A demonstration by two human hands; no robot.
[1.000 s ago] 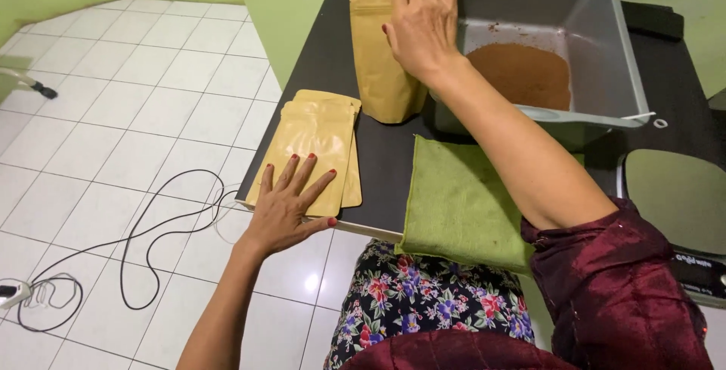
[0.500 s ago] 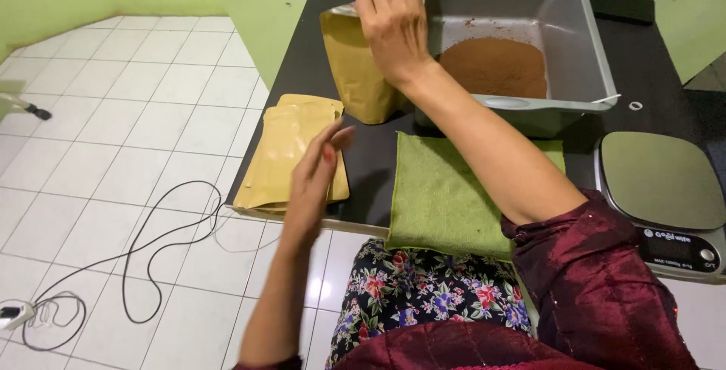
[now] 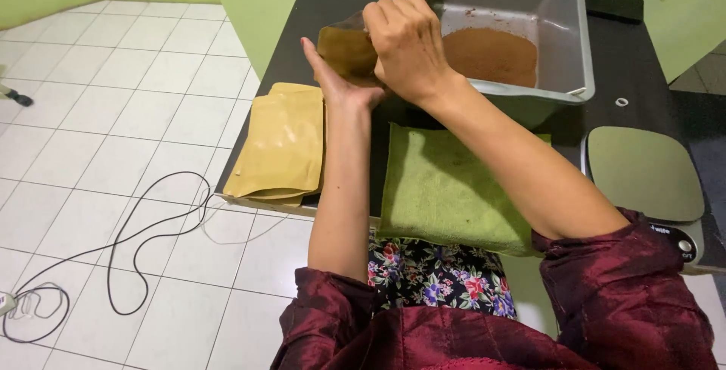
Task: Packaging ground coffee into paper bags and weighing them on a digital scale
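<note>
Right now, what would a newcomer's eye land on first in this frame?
Both hands meet at the top centre: the right hand and the left hand grip a tan pouch upright beside a grey metal tub holding brown powder. Below them a green cloth lies on the black table, with a stack of flat tan pouches to its left and a kitchen scale at the right edge.
</note>
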